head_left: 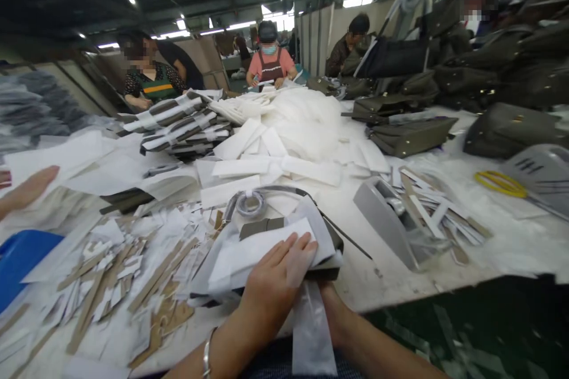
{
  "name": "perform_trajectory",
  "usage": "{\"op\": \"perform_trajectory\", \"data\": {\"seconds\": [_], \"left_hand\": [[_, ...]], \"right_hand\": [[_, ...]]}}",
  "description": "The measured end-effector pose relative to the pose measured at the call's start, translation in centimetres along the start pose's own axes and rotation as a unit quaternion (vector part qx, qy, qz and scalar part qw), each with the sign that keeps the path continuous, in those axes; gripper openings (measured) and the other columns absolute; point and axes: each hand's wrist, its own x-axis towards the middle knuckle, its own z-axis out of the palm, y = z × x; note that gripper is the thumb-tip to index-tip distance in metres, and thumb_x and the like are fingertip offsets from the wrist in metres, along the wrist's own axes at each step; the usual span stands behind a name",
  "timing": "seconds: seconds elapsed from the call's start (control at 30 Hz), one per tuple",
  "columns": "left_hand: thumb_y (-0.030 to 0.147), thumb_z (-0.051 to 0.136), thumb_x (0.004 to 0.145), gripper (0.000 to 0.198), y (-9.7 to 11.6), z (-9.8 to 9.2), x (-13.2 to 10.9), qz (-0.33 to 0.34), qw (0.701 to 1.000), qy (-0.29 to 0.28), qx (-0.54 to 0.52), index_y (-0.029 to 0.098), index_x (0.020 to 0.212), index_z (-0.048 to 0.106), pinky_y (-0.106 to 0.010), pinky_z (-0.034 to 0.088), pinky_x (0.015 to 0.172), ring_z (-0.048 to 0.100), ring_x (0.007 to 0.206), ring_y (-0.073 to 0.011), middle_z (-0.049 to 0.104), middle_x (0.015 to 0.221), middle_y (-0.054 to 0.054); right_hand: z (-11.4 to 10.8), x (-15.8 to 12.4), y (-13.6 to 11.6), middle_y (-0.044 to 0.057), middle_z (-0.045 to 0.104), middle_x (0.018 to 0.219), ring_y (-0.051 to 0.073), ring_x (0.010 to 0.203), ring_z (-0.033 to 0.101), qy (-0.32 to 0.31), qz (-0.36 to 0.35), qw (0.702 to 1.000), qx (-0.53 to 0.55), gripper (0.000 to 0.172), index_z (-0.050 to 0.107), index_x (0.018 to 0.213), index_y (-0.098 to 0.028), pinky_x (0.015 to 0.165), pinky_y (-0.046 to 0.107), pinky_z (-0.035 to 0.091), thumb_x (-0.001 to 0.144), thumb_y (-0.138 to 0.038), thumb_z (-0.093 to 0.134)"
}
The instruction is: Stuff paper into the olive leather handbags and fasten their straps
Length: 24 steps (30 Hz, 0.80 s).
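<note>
A dark olive bag (261,228) lies in front of me, partly wrapped in white sheet material (249,260). My left hand (271,275), a bangle on its wrist, rests on the sheet with fingers stretched out flat. A translucent plastic strip (313,331) runs across its fingers and hangs down toward my lap. My right hand (331,308) is low at the bag's near right edge, its fingers hidden behind the strip and under the bag. A coiled, plastic-wrapped strap (250,204) sits at the bag's far side.
A grey tape dispenser (386,222) stands right, near yellow-handled scissors (500,183). Cardboard and paper scraps (106,272) cover the left. White sheets (306,124) and olive bags (413,133) are piled behind. Another person's hand (31,189) reaches in at left; co-workers sit across the table.
</note>
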Motion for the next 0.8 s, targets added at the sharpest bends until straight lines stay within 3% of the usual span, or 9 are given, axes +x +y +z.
{"op": "perform_trajectory", "data": {"seconds": [0.13,0.2,0.23,0.3,0.37,0.47,0.57,0.67,0.8], "left_hand": [[0.007,0.044,0.093,0.05,1.7,5.1,-3.0,0.0,0.997,-0.065,-0.039,0.017,0.142,0.046,-0.043,0.048,0.108,0.045,0.137,-0.0249,0.052,0.145,-0.007],[0.003,0.045,0.09,0.057,2.0,6.2,-3.8,-0.004,0.997,-0.07,-0.04,0.019,0.145,0.042,-0.044,0.045,0.111,0.041,0.14,-0.0248,0.048,0.148,-0.007],[0.001,0.045,0.088,0.061,2.1,6.5,-4.1,-0.011,0.997,-0.067,-0.041,0.02,0.146,0.041,-0.044,0.043,0.112,0.039,0.141,-0.0239,0.047,0.149,-0.006],[-0.003,0.043,0.085,0.066,2.3,6.7,-4.4,-0.023,0.997,-0.059,-0.043,0.022,0.147,0.039,-0.044,0.041,0.114,0.038,0.141,-0.0219,0.046,0.149,-0.005],[-0.004,0.043,0.084,0.069,2.5,6.8,-4.5,-0.028,0.997,-0.056,-0.039,0.023,0.147,0.039,-0.043,0.04,0.114,0.037,0.142,-0.021,0.046,0.15,-0.004],[-0.002,0.044,0.086,0.066,2.7,7.0,-4.5,-0.02,0.998,-0.053,-0.028,0.022,0.147,0.038,-0.043,0.039,0.115,0.036,0.142,-0.0208,0.046,0.15,-0.004],[0.003,0.047,0.089,0.06,2.8,7.2,-4.6,-0.012,0.999,-0.038,-0.014,0.017,0.147,0.038,-0.043,0.041,0.113,0.039,0.14,-0.0219,0.05,0.146,-0.01],[0.007,0.049,0.091,0.056,2.8,7.2,-4.6,-0.021,0.999,-0.034,-0.018,0.016,0.145,0.039,-0.043,0.041,0.113,0.042,0.139,-0.0213,0.053,0.144,-0.01],[0.004,0.046,0.089,0.059,2.8,7.1,-4.4,-0.048,0.996,-0.043,-0.055,0.02,0.145,0.039,-0.04,0.041,0.113,0.043,0.138,-0.0182,0.05,0.147,-0.007]], "right_hand": [[-2.3,-5.6,1.2,0.009,0.072,0.083,0.023,0.083,0.069,0.016,0.132,0.991,0.008,0.044,0.072,0.094,-0.014,0.076,0.034,0.057,0.083,-0.056,0.062],[-3.9,-8.6,1.2,0.008,0.072,0.084,0.022,0.078,0.07,-0.006,0.166,0.982,-0.086,0.04,0.073,0.092,-0.013,0.072,0.033,0.057,0.079,-0.051,0.071],[-4.8,-10.0,0.9,0.008,0.072,0.083,0.021,0.076,0.07,-0.007,0.148,0.976,-0.157,0.038,0.073,0.092,-0.013,0.07,0.032,0.057,0.08,-0.049,0.071],[-6.2,-11.9,0.0,0.008,0.073,0.085,0.021,0.076,0.07,0.03,0.038,0.949,-0.311,0.032,0.074,0.094,-0.016,0.071,0.033,0.058,0.087,-0.046,0.065],[-7.3,-12.3,-1.3,0.008,0.073,0.095,0.023,0.086,0.069,0.086,-0.126,0.886,-0.437,0.026,0.072,0.103,-0.02,0.081,0.036,0.057,0.093,-0.038,0.059],[-7.7,-10.3,-3.2,0.009,0.066,0.122,0.025,0.115,0.06,0.077,-0.315,0.762,-0.56,0.033,0.063,0.125,-0.024,0.103,0.043,0.048,0.093,-0.025,0.059],[-7.6,-6.8,-4.0,0.01,0.059,0.133,0.028,0.129,0.048,0.005,-0.389,0.687,-0.613,0.051,0.052,0.139,-0.024,0.111,0.049,0.041,0.089,-0.019,0.063],[-7.7,-4.2,-3.8,0.009,0.065,0.119,0.027,0.119,0.055,-0.034,-0.414,0.672,-0.613,0.046,0.056,0.133,-0.024,0.107,0.05,0.044,0.088,-0.015,0.062],[-8.8,-3.7,-2.8,0.004,0.068,0.094,0.021,0.097,0.063,-0.065,-0.437,0.679,-0.587,0.027,0.071,0.105,-0.027,0.104,0.048,0.046,0.09,-0.01,0.055]]}}
